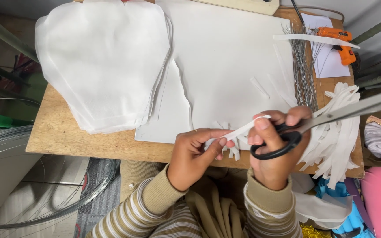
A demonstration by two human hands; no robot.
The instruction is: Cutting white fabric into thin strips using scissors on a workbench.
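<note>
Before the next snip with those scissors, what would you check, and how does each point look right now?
1. Right hand has a firm grip on the scissors: ok, fingers sit through the black handles.
2. Left hand holds the paper strip: ok, pinched between thumb and fingers.
3. Left fingertips away from the blades: ok, the blades point away to the right.
4. Strip lies between the blades: not ok, it sits by the handles.
5. Wire bundle clear of the blades: cannot tell.
6. Glue gun out of the way: ok, at the far table corner.
</note>
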